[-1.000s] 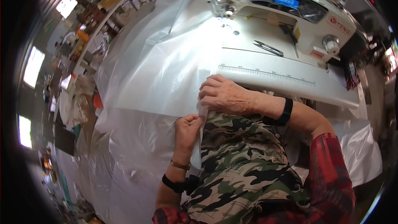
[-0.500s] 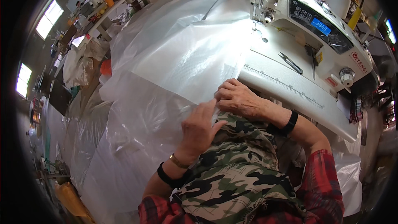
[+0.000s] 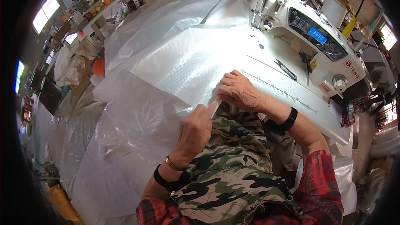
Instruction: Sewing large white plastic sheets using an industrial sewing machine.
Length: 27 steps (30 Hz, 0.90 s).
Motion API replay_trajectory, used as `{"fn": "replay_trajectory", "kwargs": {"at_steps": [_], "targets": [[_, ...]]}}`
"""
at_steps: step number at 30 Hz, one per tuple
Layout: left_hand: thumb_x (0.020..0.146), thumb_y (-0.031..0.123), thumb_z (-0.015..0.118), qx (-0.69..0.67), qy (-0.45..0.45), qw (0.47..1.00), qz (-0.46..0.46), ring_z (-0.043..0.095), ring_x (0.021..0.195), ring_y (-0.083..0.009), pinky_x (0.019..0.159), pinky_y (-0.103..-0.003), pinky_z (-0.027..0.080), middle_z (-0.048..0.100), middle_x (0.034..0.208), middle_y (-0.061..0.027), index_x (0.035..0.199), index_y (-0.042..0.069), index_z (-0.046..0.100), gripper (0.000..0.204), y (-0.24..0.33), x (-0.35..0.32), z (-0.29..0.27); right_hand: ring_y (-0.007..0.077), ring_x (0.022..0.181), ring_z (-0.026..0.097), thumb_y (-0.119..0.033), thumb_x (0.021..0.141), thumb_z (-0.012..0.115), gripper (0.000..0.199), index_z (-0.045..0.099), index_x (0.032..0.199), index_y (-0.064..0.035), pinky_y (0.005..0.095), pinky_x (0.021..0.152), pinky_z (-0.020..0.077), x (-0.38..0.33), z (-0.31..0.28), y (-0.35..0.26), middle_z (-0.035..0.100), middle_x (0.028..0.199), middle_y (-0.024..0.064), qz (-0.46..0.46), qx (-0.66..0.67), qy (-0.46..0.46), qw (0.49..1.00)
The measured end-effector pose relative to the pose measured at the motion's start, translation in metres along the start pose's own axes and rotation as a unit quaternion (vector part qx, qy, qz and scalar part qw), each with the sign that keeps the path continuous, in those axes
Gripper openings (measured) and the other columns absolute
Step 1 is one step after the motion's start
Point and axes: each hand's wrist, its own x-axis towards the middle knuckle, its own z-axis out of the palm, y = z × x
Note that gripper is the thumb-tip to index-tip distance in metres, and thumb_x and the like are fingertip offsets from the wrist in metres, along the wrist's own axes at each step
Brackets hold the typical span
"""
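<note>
A large translucent white plastic sheet (image 3: pixel 166 66) spreads over the table and hangs down at the left. My left hand (image 3: pixel 196 127) is closed on the sheet's near edge, thumb against fingers. Just beyond it to the right, my right hand (image 3: pixel 239 91) also grips that edge, its fingers curled over the plastic. The edge between the hands looks folded into a narrow strip. A white sewing machine (image 3: pixel 308 29) with a lit blue display stands at the right; its lamp shines on the sheet by the needle.
Black-handled thread snips (image 3: pixel 286 70) lie on the machine bed, behind a ruler strip (image 3: pixel 279 87). A white thread cone (image 3: pixel 333 10) stands behind the machine. At the far left is a cluttered bench (image 3: pixel 112 4), with bundled plastic (image 3: pixel 71 64) below it. A camouflage apron (image 3: pixel 233 175) covers my lap.
My left hand has closed from a looser, spread-thumb pose onto the sheet's edge. My right hand stays on the edge. The whole view has shifted slightly.
</note>
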Motion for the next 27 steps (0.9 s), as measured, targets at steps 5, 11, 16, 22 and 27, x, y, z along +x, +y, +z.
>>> {"fn": "replay_trajectory", "kwargs": {"at_steps": [5,11,16,22,27], "targets": [[0.085,-0.001,0.063,0.046,0.006,0.998,0.033,0.057,0.067,-0.0329,0.062,-0.041,0.046,0.055,0.078,-0.0144,0.119,0.000,0.063,0.034,0.000,0.011,0.000,0.0213,0.079,0.055,-0.029,0.085,0.069,0.023,0.056,0.081,-0.0102,0.0339,0.072,0.0430,0.006,-0.001,0.010,0.055,0.080,0.0041,-0.029,-0.060,-0.001,0.998],[0.088,0.003,0.063,-0.131,-0.004,0.991,-0.035,0.063,0.069,-0.0242,0.064,-0.032,0.047,0.065,0.079,-0.0141,0.103,-0.004,0.068,0.017,-0.020,0.019,0.001,0.0230,0.077,0.056,-0.046,0.084,0.066,0.040,0.052,0.076,-0.0100,0.0353,0.071,0.0444,0.007,-0.016,0.045,0.055,0.077,0.0058,0.004,-0.104,-0.047,0.993],[0.087,0.005,0.061,-0.173,-0.037,0.979,-0.101,0.067,0.077,-0.0338,0.070,-0.035,0.051,0.068,0.088,-0.0203,0.101,-0.004,0.068,0.018,-0.025,0.024,-0.008,0.0236,0.080,0.058,-0.051,0.081,0.066,0.044,0.053,0.077,-0.0092,0.0352,0.076,0.0446,0.010,-0.022,0.076,0.056,0.077,0.0057,0.034,-0.091,-0.050,0.994],[0.086,0.003,0.062,-0.171,-0.021,0.982,-0.073,0.057,0.062,-0.0210,0.060,-0.032,0.044,0.063,0.075,-0.0139,0.099,-0.005,0.067,0.016,-0.036,0.021,-0.006,0.0222,0.085,0.060,-0.054,0.080,0.067,0.043,0.058,0.084,-0.0120,0.0407,0.093,0.0389,0.008,-0.034,0.095,0.060,0.078,0.0024,0.081,-0.098,-0.065,0.990],[0.084,0.002,0.062,-0.122,-0.038,0.991,-0.033,0.057,0.061,-0.0284,0.056,-0.034,0.043,0.058,0.072,-0.0149,0.098,-0.003,0.068,0.016,-0.036,0.022,-0.010,0.0212,0.092,0.059,-0.058,0.079,0.065,0.048,0.058,0.091,-0.0126,0.0422,0.098,0.0345,0.005,-0.040,0.117,0.061,0.086,0.0021,0.118,-0.123,-0.060,0.984]]}}
